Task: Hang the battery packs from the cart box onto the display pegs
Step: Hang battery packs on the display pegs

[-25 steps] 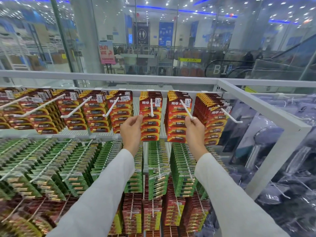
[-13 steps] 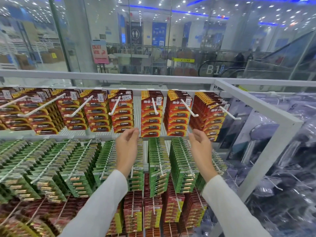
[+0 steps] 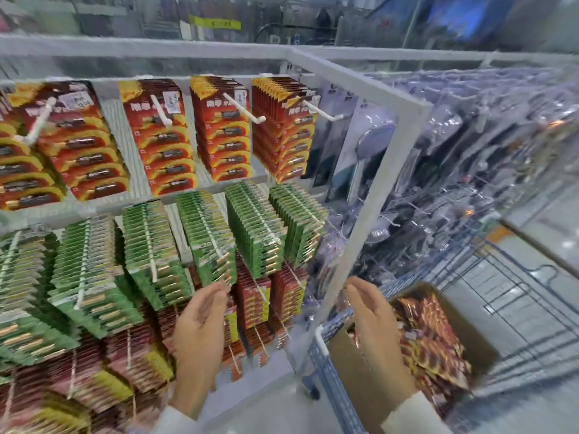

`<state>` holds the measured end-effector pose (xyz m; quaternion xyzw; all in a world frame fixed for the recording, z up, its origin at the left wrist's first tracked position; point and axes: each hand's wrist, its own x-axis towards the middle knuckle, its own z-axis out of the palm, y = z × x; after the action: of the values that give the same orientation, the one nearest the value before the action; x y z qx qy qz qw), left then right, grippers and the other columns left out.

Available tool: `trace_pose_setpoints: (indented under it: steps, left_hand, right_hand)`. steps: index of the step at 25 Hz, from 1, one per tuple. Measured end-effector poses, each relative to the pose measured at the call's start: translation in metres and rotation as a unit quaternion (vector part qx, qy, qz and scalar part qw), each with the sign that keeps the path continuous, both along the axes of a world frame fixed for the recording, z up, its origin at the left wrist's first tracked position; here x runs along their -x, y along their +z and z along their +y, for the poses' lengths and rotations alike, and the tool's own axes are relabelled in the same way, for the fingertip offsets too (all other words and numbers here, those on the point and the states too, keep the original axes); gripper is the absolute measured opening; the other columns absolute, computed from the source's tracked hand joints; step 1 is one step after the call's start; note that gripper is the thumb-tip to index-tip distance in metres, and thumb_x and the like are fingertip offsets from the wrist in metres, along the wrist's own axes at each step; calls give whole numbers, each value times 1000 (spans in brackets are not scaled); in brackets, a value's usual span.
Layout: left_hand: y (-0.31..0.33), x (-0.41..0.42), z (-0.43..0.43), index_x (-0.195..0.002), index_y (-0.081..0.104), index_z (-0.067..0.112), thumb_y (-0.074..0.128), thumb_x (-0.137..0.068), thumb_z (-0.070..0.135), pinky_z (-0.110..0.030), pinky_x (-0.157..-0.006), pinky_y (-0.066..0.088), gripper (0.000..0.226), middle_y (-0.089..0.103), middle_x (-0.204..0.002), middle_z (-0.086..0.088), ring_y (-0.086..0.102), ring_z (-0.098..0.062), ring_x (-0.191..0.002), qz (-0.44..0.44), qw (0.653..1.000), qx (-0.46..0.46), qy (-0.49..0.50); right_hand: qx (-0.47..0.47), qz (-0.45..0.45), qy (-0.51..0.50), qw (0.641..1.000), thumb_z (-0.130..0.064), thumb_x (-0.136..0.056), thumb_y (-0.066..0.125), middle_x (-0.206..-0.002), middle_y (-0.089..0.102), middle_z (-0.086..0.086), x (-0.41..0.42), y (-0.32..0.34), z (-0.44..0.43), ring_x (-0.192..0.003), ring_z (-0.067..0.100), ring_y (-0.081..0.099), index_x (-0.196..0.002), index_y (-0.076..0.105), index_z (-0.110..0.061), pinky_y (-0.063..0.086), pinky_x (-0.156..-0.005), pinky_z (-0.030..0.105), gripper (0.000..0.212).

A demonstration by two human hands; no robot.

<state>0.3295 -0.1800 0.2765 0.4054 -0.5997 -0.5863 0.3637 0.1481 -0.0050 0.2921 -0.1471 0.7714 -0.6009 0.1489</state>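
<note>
Right hand (image 3: 374,314) over box (image 3: 351,361) edge; left hand (image 3: 200,324) below green packs (image 3: 206,233)

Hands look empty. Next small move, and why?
Probably lower the right hand into the cardboard box and grip some red battery packs: both hands hold nothing, the right hand hangs just over the box's near edge, and the left hand is off by the green packs.

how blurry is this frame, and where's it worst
Head view: motion blur smears the whole frame, worst at the lower edges, where the cart box and its battery packs turn to streaks; the top-row red packs are softly legible; wide-angle bending bows the white rack frame; glare flecks the clear bags.
</note>
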Motion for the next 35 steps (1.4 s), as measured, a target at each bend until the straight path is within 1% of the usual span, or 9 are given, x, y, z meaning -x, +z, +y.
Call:
trace_pose_setpoints:
  steps: [4,6,8,14,18,21,27,30,35]
  left_hand:
    - [-35,14,41,-118,74,29,63,-102,31,-36,-101,54,19,74,-116,17,68,-1,-110,-43,997,-19,-58]
    - [-52,25,63,-116,73,29,63,-102,29,-27,-94,54,17,74,-112,19,67,-3,-109,-62,993,-32,-93]
    - [-68,41,86,-112,72,31,64,-102,22,-26,-90,54,15,75,-104,21,69,-4,-104,-77,987,-57,-128]
    - [-117,107,155,-113,72,26,68,-99,20,-42,-100,54,15,74,-112,10,69,-14,-107,-132,971,-76,-184]
    - [-139,158,201,-108,71,23,68,-98,11,-25,-94,53,15,74,-108,9,70,-10,-103,-154,967,-85,-187]
    - [-157,191,224,-109,70,21,68,-99,10,-27,-96,52,15,74,-106,5,69,-3,-97,-176,961,-97,-190]
    - [-191,262,248,-114,66,18,68,-99,8,-20,-90,51,18,72,-109,-1,68,-16,-105,-251,936,-115,-216]
    - [-214,294,249,-121,63,12,66,-100,10,-35,-99,53,21,69,-113,-5,67,-25,-110,-301,920,-102,-227]
    - [-263,347,246,-143,55,12,62,-104,23,-46,-111,47,41,63,-139,-9,61,-30,-126,-413,865,-74,-276]
  right_hand:
    - [-46,-18,-59,997,-31,-103,58,-109,66,-26,-6,-31,64,-105,-1,63,-108,68,-34,44,-83,17,12]
    - [-75,-37,-90,992,-34,-102,58,-113,64,-24,-4,-48,94,-109,6,62,-114,68,-31,45,-91,28,16]
    - [-87,-75,-123,986,-33,-102,59,-116,65,-17,0,-65,124,-111,10,61,-119,67,-26,44,-95,32,20]
    - [-118,-131,-166,970,-34,-103,58,-118,65,-8,36,-106,198,-113,15,61,-123,63,-25,45,-91,30,23]
    - [-138,-157,-144,967,-35,-102,58,-113,65,-12,81,-127,244,-108,14,62,-121,63,-26,46,-84,23,21]
    - [-144,-175,-121,966,-35,-101,60,-106,65,-17,105,-144,269,-101,8,63,-117,63,-25,42,-72,11,19]
    - [-158,-201,-92,962,-29,-103,58,-111,64,-10,147,-154,301,-100,9,61,-122,59,-23,40,-71,6,20]
    - [-156,-207,-95,961,-26,-103,58,-111,63,-10,158,-155,304,-95,-7,56,-122,60,-22,42,-67,3,20]
    - [-156,-239,-114,952,-29,-102,60,-113,66,-16,157,-167,296,-106,11,63,-122,62,-23,46,-87,25,21]
